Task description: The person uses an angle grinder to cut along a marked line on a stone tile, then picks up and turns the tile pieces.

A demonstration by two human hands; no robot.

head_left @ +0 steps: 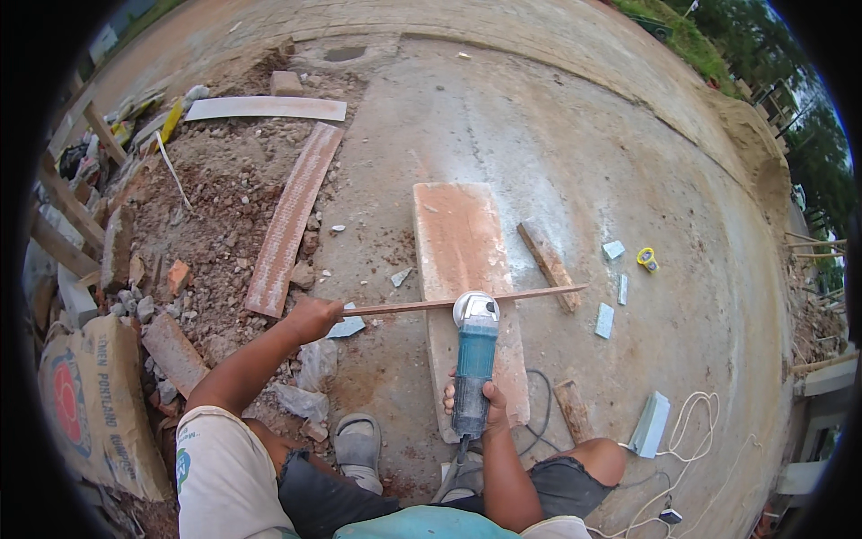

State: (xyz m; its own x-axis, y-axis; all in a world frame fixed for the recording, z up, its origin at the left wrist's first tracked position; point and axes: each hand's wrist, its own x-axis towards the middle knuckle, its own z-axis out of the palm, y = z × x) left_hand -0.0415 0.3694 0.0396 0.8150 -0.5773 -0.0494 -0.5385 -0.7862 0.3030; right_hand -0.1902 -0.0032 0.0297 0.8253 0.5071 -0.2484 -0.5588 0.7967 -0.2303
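Note:
My left hand [314, 319] is closed around the near end of a long, narrow reddish tile strip [548, 292], which is turned on edge. The strip lies crosswise over a thick, dusty reddish slab [458, 229] on the ground, its far end sticking out to the right. In my right hand [488, 409] is a teal angle grinder [476, 359], gripped round its body. The grinder's silver head sits at the strip, above the slab; its disc is hidden, so I cannot tell whether it touches the strip.
Two more tile strips, one white [265, 109] and one reddish [294, 220], lie left on rubble. Wood blocks [548, 265], pale tile offcuts [604, 320] and a yellow tape roll [646, 260] lie right. A white cable [696, 431] curls near my right knee. A cement bag [112, 404] stands left.

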